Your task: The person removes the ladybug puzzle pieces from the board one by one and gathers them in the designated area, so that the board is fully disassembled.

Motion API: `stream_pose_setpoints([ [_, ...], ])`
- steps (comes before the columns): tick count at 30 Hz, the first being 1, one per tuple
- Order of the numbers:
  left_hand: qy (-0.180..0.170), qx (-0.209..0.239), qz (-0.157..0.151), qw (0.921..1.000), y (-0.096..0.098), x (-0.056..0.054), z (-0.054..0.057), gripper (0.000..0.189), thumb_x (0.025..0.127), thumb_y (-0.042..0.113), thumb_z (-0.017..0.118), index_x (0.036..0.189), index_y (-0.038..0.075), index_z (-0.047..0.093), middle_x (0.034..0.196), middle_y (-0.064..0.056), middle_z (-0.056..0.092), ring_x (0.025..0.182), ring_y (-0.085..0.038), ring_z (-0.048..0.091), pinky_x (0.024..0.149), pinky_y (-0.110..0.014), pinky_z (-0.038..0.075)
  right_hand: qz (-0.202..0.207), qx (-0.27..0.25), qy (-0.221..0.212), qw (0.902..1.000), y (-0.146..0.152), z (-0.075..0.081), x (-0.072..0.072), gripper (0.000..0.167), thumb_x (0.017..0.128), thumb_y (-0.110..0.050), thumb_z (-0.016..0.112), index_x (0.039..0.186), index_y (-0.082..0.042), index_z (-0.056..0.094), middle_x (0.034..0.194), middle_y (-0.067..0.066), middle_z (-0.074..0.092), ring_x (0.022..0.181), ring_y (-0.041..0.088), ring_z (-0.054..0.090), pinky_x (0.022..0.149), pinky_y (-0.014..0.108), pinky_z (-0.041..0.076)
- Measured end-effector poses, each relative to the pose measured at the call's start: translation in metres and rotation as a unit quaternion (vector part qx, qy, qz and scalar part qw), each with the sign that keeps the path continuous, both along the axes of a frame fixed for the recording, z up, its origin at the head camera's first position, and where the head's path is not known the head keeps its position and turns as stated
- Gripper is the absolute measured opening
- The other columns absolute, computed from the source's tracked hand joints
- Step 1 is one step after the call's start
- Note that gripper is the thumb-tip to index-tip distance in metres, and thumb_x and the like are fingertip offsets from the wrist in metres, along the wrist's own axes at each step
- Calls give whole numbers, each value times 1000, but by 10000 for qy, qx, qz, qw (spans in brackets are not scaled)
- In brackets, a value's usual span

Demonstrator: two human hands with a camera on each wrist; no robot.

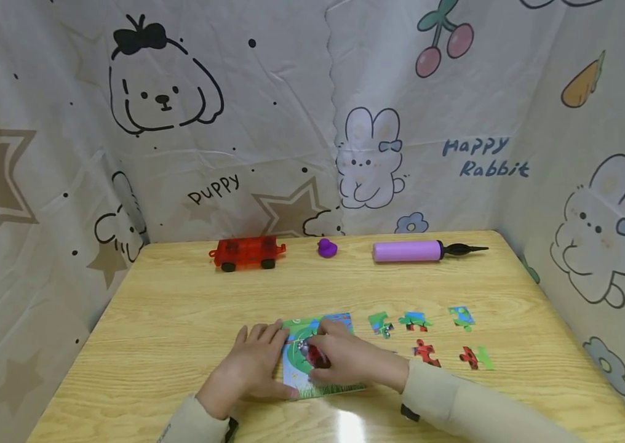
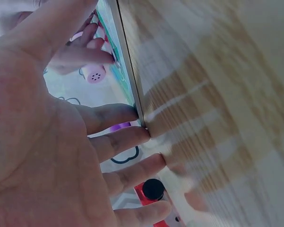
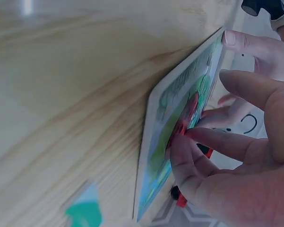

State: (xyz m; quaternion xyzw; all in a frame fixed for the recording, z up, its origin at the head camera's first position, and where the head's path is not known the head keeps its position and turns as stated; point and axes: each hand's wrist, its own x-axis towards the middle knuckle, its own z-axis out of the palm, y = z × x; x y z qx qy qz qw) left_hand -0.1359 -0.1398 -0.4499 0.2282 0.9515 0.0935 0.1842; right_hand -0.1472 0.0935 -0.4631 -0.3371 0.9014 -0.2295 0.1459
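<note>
A square puzzle board [image 1: 296, 375] with a ladybug picture lies on the wooden table. My left hand [image 1: 254, 366] rests at its left side, fingers extended along the edge and thumb at the lower left corner. In the left wrist view, the left fingertips [image 2: 144, 135] touch down right beside the board's edge. My right hand [image 1: 340, 357] is over the board, its fingers bent down onto the red ladybug [image 1: 317, 358]. In the right wrist view, the right fingertips [image 3: 179, 144] touch the red part of the picture, while the thumb [image 3: 236, 80] stands apart from them.
Several loose puzzle pieces lie to the right, among them a green one [image 1: 381, 324] and a red one [image 1: 425, 352]. Along the back edge stand a red toy wagon [image 1: 247, 252], a purple toy duck [image 1: 326, 248] and a purple hand pump [image 1: 408, 251]. A printed curtain [image 1: 290, 154] surrounds the table.
</note>
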Motion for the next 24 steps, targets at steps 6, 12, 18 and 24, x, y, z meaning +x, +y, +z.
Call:
stream_pose_setpoints([
  [6, -44, -35, -26, 10000, -1, 2, 1, 121, 75, 74, 81, 164, 8, 33, 174, -16, 27, 156, -42, 30, 123, -76, 20, 291, 133, -41, 9995, -17, 1, 1, 51, 90, -31, 85, 132, -7, 70, 101, -5, 52, 87, 4, 41, 70, 15, 41],
  [12, 0, -132, 2, 9999, -2, 2, 1, 127, 70, 79, 81, 164, 9, 33, 173, -16, 28, 156, -41, 31, 123, -76, 21, 453, 176, -3, 9988, -28, 3, 2, 35, 88, -26, 87, 116, -11, 74, 99, -4, 65, 86, 1, 47, 76, 15, 46],
  [18, -11, -132, 17, 9999, 0, 3, 2, 130, 68, 79, 82, 164, 8, 32, 173, -17, 27, 156, -42, 30, 122, -77, 21, 400, 293, -40, 9988, -33, 4, 2, 31, 85, -24, 90, 108, -14, 73, 98, -4, 68, 86, 0, 52, 79, 16, 48],
  [24, -31, -152, 36, 9999, 1, 3, 3, 130, 68, 79, 82, 164, 8, 31, 174, -17, 27, 156, -43, 30, 122, -77, 20, 308, 315, -196, 9988, -34, 6, 1, 31, 83, -22, 91, 105, -15, 70, 96, -5, 66, 86, 1, 52, 78, 17, 48],
])
